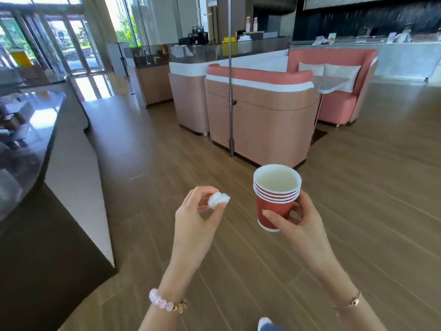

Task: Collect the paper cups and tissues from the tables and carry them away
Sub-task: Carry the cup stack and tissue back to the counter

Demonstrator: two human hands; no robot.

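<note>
1. Presently, the left hand (198,216) has its thumb and fingertips closed on a small crumpled white tissue (218,199), pinching it in the air above the floor.
2. The right hand (298,220) is wrapped round the lowest cup of a nested stack of red paper cups with white rims (274,201). The thumb lies across the front wall and the fingers are behind it. The stack stands nearly upright, mouth up. The top cup's interior is pale; whether it holds anything cannot be told.
3. Tissue and stack sit side by side at similar height, apart and not touching.
4. A pink bead bracelet (167,304) circles the left wrist and a thin chain bracelet (348,304) the right.
5. A brown wood-plank floor (358,187) lies beneath both hands.
6. Ahead stands a pink upholstered booth seat with a wood-panelled back (262,115). A slim metal pole (230,91) rises in front of it, and a white tabletop (331,83) shows beyond it.
7. At far left runs a dark glossy tabletop (28,144); the items on it are blurred.
</note>
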